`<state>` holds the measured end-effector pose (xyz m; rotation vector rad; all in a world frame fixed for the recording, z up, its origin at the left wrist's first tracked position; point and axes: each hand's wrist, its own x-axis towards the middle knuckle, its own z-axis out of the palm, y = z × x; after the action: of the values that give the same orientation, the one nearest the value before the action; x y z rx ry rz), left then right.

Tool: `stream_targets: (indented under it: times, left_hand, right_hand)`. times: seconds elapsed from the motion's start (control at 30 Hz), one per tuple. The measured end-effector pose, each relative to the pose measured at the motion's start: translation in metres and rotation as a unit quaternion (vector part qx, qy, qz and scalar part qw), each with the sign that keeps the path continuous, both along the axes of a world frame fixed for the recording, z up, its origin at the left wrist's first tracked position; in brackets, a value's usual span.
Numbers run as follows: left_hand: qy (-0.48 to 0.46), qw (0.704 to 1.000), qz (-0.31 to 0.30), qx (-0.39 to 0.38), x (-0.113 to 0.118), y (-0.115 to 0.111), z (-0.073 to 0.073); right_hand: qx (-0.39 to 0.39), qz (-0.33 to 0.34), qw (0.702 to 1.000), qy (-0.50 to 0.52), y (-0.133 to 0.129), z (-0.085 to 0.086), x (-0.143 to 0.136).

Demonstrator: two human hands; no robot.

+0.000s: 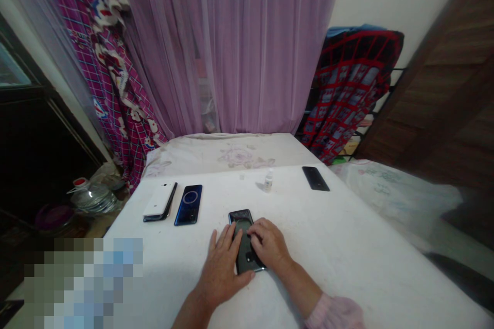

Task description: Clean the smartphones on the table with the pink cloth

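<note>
A dark, glossy smartphone (244,253) lies on the white-covered table in front of me. My left hand (224,267) rests along its left side with fingers stretched out, their tips on the phone and the thumb near its lower edge. On the phone's right side, my right hand (270,244) has its fingers curled into a pinch over the surface. Something small and dark may be between those fingertips, but I cannot make it out. Beyond the phone stands a small white bottle (268,183).
To the left lie a blue phone (188,205) with a ring mark and a stack topped by a white phone (159,199). Another dark phone (315,179) is at the back right. A large water bottle (92,198) stands beyond the table's left edge. Purple curtains (262,51) hang behind.
</note>
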<state>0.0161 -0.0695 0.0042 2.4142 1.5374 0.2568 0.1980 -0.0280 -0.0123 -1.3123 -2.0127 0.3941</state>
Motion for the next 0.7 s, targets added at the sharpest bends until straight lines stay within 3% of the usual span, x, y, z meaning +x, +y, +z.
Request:
stream_targets:
  times: [0.3,0.53,0.63,0.7]
  left_hand:
    - [0.012,1.000,0.004,-0.014,0.000,-0.001,0.006]
    - [0.023,0.999,0.010,-0.026,0.004,0.001,0.009]
    - [0.001,1.000,0.025,0.000,-0.001,-0.005,0.018]
    - [-0.045,0.996,0.046,0.057,-0.011,-0.022,0.030]
  right_hand:
    - [0.019,0.015,1.000,0.012,0.008,0.002,-0.003]
    - [-0.033,-0.005,0.999,-0.009,0.001,0.007,-0.002]
    - [-0.025,-0.008,1.000,-0.005,-0.001,0.008,-0.001]
    - [-0.024,-0.009,1.000,0.000,0.000,0.007,-0.001]
